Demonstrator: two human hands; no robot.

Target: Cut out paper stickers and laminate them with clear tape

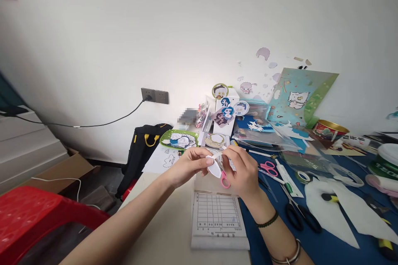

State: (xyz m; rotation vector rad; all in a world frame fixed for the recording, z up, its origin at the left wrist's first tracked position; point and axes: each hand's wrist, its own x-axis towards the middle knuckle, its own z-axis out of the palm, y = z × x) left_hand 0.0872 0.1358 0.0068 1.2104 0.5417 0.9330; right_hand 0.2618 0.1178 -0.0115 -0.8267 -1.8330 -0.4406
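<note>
Above the desk, my left hand [193,165] pinches a small white paper cutout [214,168] between thumb and fingers. My right hand [241,169] is closed at the other side of the same cutout, its fingertips partly hidden. Just beneath the hands lie pink-handled scissors [225,180], mostly covered by them. A printed form pad [217,217] rests on the desk below my wrists. Behind my fingers sits a round cartoon paper piece [217,140].
Black-handled scissors [301,215], another pink pair [269,168] and white cut sheets [326,203] lie on the blue mat at right. A green-edged tray [164,134] of cutouts stands at the back. A red stool [37,215] and black backpack [139,149] are at left.
</note>
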